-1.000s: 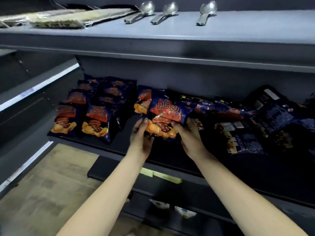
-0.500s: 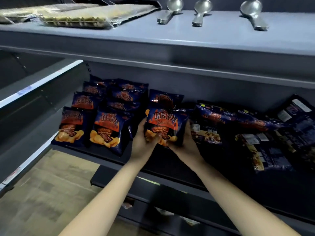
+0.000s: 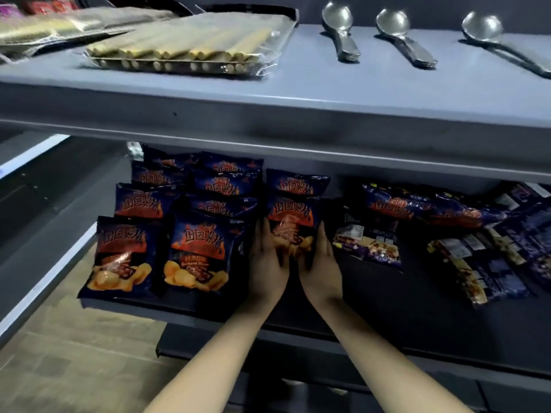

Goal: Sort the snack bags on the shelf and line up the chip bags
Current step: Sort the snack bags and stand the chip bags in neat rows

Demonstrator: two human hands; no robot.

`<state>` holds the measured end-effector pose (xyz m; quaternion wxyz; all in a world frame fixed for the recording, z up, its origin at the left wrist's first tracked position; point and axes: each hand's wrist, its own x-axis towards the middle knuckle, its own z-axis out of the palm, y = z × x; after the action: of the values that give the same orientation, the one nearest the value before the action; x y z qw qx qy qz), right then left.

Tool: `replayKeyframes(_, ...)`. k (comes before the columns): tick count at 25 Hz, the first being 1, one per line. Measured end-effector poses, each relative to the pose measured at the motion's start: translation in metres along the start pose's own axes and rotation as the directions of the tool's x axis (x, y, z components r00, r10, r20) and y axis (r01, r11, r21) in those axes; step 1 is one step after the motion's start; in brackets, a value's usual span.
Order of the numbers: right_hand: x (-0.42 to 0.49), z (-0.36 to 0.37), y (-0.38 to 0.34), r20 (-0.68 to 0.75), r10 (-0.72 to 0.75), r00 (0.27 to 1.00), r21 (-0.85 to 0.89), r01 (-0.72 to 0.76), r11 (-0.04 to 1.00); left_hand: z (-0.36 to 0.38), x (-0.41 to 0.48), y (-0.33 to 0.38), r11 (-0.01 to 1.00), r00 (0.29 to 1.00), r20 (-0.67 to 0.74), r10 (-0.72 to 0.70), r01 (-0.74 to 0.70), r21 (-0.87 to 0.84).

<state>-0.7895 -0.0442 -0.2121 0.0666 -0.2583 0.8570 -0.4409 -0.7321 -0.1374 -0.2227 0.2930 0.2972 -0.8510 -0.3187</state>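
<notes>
left hand (image 3: 266, 265): fingers straight, flat against left edge of chip bag (image 3: 290, 217)
right hand (image 3: 323, 263): fingers straight, flat against its right edge
chip bag: upright on shelf (image 3: 387, 314), just right of lined-up bags (image 3: 196, 248)

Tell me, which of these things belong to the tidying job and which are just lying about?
Job: chip bag between the left hand and right hand; lined-up chip bags at left; jumbled snack bags at right.
Lying about: three spoons and a clear pack of sticks, upper shelf.
</notes>
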Motion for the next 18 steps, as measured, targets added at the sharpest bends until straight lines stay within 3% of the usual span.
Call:
replayKeyframes(7, -0.0061, 0.003, -0.0012, -0.18, -0.103, 0.978, -0.081, 0.09, 0.993, 0.0001, 0.002, -0.0004, 0.996, 0.995, 0.103, 0.008, -0.016, 0.083)
replayKeyframes(18, -0.0097, 0.0098, 0.0007, -0.26, -0.063, 0.964, -0.246, -0.002, 0.969, 0.0062, 0.0037, -0.0064, 0.987, 0.991, 0.118, 0.066, -0.082, 0.139)
